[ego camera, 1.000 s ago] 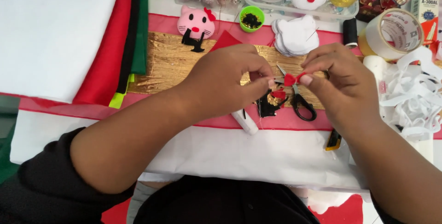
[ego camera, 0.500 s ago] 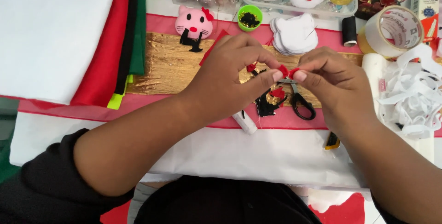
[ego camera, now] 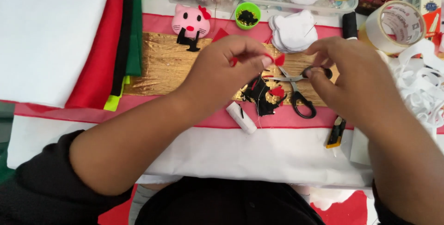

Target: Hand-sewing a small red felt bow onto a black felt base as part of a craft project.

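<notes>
My left hand [ego camera: 226,68] pinches a small red felt piece [ego camera: 280,59] between thumb and fingertips, held above a gold cloth [ego camera: 162,63]. My right hand [ego camera: 356,77] has let go of that piece, and its fingertips close on the upper handle loop of the black-handled scissors [ego camera: 298,98]. The scissors lie on the gold cloth with their blades pointing left. Black and red felt scraps [ego camera: 263,96] lie just below the red piece.
Behind the hands are a pink felt cat face [ego camera: 190,21], a green cup of beads [ego camera: 247,16], white cat-shaped cutouts [ego camera: 296,31] and a tape roll [ego camera: 393,24]. Stacked felt sheets [ego camera: 99,58] lie left, tangled white ribbon [ego camera: 421,86] right, a white tube [ego camera: 243,118] and a utility knife [ego camera: 336,131] near me.
Both hands were holding the red piece together. Now my right hand has left it and dropped to the scissors' handle, while my left hand keeps the piece.
</notes>
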